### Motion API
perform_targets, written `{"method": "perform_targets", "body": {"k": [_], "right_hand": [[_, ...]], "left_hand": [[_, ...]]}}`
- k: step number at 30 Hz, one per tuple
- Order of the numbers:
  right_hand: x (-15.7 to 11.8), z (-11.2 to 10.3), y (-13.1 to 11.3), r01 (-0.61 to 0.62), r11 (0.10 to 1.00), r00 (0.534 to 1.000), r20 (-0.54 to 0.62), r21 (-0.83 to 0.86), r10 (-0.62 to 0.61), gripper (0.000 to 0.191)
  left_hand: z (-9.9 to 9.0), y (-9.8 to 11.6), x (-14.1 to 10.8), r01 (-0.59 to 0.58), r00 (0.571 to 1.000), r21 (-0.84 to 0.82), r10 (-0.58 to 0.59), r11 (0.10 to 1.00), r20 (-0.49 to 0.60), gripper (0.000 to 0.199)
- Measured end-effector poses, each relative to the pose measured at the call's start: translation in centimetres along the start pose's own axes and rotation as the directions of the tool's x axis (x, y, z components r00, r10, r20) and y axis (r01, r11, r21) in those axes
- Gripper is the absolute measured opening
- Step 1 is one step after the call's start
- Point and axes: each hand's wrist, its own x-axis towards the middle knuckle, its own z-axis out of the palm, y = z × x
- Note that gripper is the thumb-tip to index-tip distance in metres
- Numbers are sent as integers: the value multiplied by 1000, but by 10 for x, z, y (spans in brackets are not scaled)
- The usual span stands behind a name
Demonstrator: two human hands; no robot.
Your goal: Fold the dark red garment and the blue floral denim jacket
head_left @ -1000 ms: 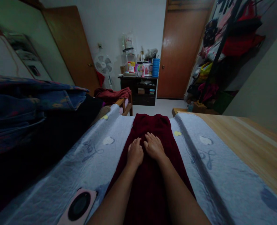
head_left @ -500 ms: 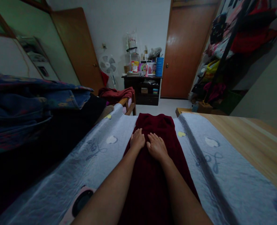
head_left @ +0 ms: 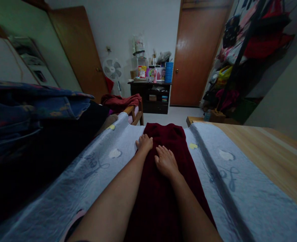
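A dark red garment point(head_left: 169, 134) lies lengthwise before me on a light blue-grey patterned cloth point(head_left: 123, 168); its near part runs out of view between my forearms. My left hand point(head_left: 145, 142) rests on its left edge toward the far end, fingers stretched and a little spread. Slightly nearer and to the right, my right hand point(head_left: 166, 161) lies flat on the middle of the garment with its fingers extended. Neither hand grips anything. A pink-rimmed, dark round object point(head_left: 75, 220) sits by my left forearm, mostly hidden behind it.
Blue patterned clothing point(head_left: 37, 104) is heaped on the left. Bare wooden board point(head_left: 276, 144) shows at the right. Beyond the far edge stand a wooden chair point(head_left: 138, 117) with reddish cloth, a dark cabinet point(head_left: 148, 97), a white fan point(head_left: 112, 69) and hanging bags point(head_left: 266, 43).
My left hand has shifted toward the garment's left edge, and my right hand has come slightly nearer. My left forearm now covers more of the pink-rimmed object. The view has turned slightly right.
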Motion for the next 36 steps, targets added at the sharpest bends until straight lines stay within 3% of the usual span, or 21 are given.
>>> {"method": "perform_targets", "body": {"k": [8, 13, 17, 25, 28, 31, 33, 36], "right_hand": [[2, 1, 1, 0, 1000, 1000, 4, 8, 0, 54], [2, 3, 2, -4, 1000, 1000, 3, 7, 4, 55], [1, 3, 1, -12, 1000, 1000, 7, 9, 12, 56], [-1, -3, -1, -17, 1000, 1000, 22, 22, 16, 56], [-1, -3, -1, -16, 1000, 1000, 21, 20, 16, 56], [-1, -3, -2, -19, 1000, 1000, 20, 19, 19, 56], [-1, -2, -2, -21, 1000, 1000, 19, 18, 20, 56], [0, -2, -2, -20, 1000, 1000, 21, 19, 19, 56]], "left_hand": [[-2, -3, 27, 23, 996, -62, -28, 998, -88, 77], [-18, -6, 51, 102, 990, -149, -86, 984, 108, 80], [-24, -6, 60, 52, 991, -151, -33, 987, 130, 70], [-6, -6, 53, 58, 998, 64, -58, 996, -7, 81], [-6, -5, 51, -38, 994, 104, 49, 994, -100, 84], [-15, -2, 49, -223, 938, 150, 254, 963, -235, 78], [-22, 1, 46, -378, 875, 139, 402, 915, -270, 60], [-25, 4, 41, -661, 737, 73, 664, 747, -122, 30]]}}
